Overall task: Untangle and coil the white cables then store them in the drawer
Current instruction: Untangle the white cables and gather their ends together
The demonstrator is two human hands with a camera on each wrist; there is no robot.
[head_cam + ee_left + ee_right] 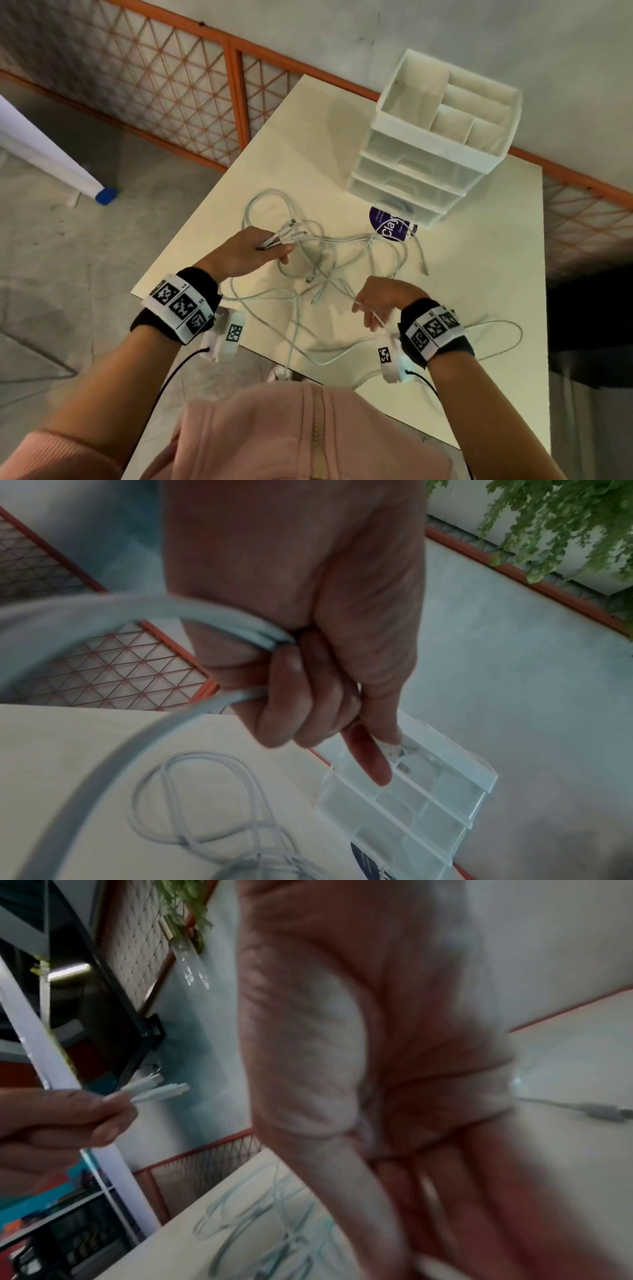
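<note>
Over the table (pixel 479 274), we sort tangled white cables (pixel 325 260).
Our left hand (pixel 246 250) grips several plug ends; our right hand (pixel 383 298) pinches one strand.

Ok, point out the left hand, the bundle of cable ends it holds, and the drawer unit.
left hand (pixel 245 251), head view, back of the hand.
cable ends (pixel 286 233), head view, plugs sticking out past the fingers.
drawer unit (pixel 411 164), head view, front of the middle drawer.
</note>
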